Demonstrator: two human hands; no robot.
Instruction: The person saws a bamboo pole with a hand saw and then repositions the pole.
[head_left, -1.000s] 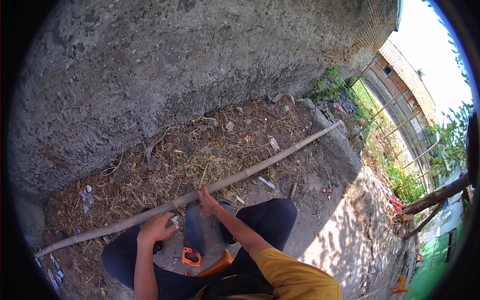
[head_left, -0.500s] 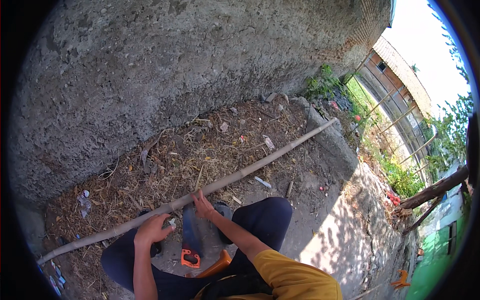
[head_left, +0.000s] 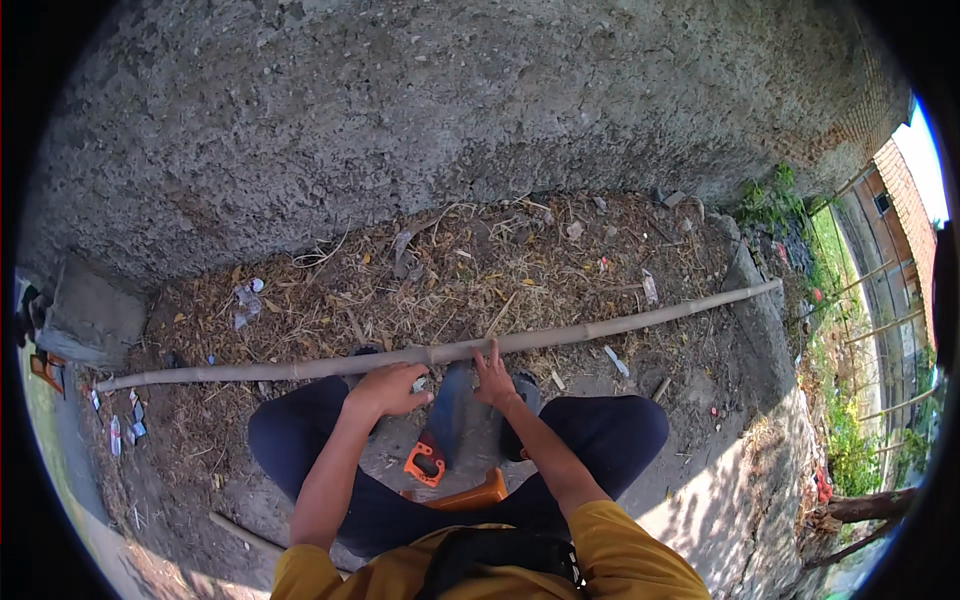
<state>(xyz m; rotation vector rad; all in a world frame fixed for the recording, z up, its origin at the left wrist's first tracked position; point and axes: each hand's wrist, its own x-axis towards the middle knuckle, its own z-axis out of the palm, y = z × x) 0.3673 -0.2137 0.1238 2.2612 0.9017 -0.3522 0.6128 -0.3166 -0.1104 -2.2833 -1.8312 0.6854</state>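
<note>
A long pale bamboo pole [head_left: 570, 336] lies across in front of me, over the ground and past both my knees. My right hand [head_left: 492, 380] has its fingers stretched out, the tips touching the pole's near side. Beside the pole, my left hand [head_left: 382, 390] is half curled, thumb and fingers apart. A small whitish bit [head_left: 420, 384] shows between them; whether the hand touches it I cannot tell. Between my feet rests a hand saw with an orange grip [head_left: 425, 464], its dark blade [head_left: 452, 405] reaching toward the pole. Neither hand is on the saw.
A rough grey wall [head_left: 400, 120] rises beyond dry straw and litter. A concrete block [head_left: 95, 315] stands at the left, a sloping concrete edge [head_left: 750, 290] at the right. An orange seat [head_left: 475, 493] is beneath me. Another pole [head_left: 245, 535] lies at lower left.
My view has swung left, so the pole now lies nearly level and its left end shows clearly. Both hands stay beside the pole, much as before.
</note>
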